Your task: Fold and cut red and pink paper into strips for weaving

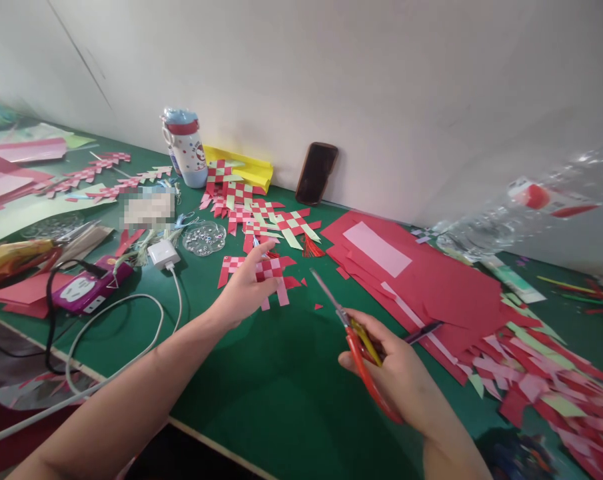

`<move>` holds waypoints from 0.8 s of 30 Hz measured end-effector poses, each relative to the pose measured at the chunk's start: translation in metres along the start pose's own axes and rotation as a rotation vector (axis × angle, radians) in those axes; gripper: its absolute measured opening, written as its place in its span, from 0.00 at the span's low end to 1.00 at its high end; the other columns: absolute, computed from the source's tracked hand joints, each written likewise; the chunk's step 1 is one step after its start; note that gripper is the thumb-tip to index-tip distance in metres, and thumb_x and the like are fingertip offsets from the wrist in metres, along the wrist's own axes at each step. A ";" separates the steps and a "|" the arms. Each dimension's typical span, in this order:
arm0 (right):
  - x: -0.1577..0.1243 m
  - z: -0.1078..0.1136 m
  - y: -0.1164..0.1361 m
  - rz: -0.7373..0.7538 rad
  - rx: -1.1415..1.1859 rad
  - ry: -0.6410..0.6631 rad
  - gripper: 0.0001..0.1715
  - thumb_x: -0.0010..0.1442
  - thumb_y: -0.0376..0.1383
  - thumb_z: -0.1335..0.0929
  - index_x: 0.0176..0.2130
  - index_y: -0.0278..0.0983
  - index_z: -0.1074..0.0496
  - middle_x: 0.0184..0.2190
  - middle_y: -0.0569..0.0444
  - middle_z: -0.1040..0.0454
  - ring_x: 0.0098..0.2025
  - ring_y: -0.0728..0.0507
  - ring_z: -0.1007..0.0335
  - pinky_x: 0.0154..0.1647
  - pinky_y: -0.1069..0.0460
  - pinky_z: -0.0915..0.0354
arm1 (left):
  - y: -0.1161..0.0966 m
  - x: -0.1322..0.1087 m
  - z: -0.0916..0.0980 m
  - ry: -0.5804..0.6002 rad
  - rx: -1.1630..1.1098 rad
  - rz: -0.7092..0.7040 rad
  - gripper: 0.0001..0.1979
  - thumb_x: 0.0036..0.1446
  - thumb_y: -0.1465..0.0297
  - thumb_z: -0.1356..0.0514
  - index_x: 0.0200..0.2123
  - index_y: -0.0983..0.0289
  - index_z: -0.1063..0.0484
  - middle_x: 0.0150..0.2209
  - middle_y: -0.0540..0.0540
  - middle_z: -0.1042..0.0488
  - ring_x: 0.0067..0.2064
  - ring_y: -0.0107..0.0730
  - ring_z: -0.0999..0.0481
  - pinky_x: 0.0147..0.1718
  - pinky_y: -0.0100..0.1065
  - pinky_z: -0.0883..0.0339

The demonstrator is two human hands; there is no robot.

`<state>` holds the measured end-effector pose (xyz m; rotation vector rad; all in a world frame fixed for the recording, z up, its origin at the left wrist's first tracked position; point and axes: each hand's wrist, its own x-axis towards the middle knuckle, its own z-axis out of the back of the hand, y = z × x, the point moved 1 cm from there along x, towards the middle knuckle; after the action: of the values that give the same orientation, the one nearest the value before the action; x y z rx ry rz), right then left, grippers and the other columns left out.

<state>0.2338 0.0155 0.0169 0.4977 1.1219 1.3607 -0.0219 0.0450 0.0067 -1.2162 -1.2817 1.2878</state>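
Note:
My right hand (394, 363) is wrapped round a pair of scissors (358, 353) with red and yellow handles. Their blades look closed and point up and to the left, over the green tabletop. My left hand (246, 287) reaches over a woven paper fish (231, 267) in red and pink, its index finger and thumb apart. The hand covers part of this fish; whether the fingers touch it I cannot tell. Just beyond lie several more woven fish (291, 223) in red, pale green and pink, one with a red tassel (312, 248).
Red paper sheets (451, 293) and a heap of paper strips (536, 380) lie at right near a clear bottle (531, 200). A phone (317, 173) leans on the wall. At left are a cup (188, 150), a bead dish (204, 238), a purple power strip (88, 287) and a white cable (154, 300).

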 end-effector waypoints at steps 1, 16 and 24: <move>0.002 0.002 -0.003 0.022 0.046 -0.035 0.42 0.46 0.51 0.25 0.57 0.42 0.32 0.33 0.57 0.27 0.33 0.46 0.29 0.36 0.52 0.29 | 0.000 0.000 0.000 0.005 -0.030 0.026 0.30 0.52 0.76 0.37 0.59 0.58 0.35 0.45 0.55 0.27 0.37 0.29 0.24 0.36 0.33 0.26; -0.005 -0.011 0.007 0.070 -0.031 -0.034 0.38 0.48 0.50 0.28 0.55 0.43 0.38 0.35 0.58 0.32 0.34 0.46 0.32 0.38 0.50 0.31 | -0.006 0.007 0.004 -0.059 -0.522 0.102 0.25 0.49 0.74 0.31 0.50 0.62 0.33 0.31 0.50 0.26 0.30 0.29 0.23 0.27 0.31 0.26; -0.003 -0.019 0.007 0.023 -0.126 0.133 0.37 0.49 0.45 0.27 0.56 0.46 0.37 0.34 0.59 0.32 0.36 0.46 0.32 0.41 0.51 0.33 | -0.011 0.006 0.000 -0.082 -0.550 0.104 0.19 0.46 0.74 0.30 0.41 0.64 0.32 0.32 0.49 0.25 0.30 0.28 0.23 0.30 0.34 0.23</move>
<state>0.2144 0.0081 0.0154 0.3341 1.1321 1.4914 -0.0228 0.0512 0.0173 -1.6381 -1.7203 1.0961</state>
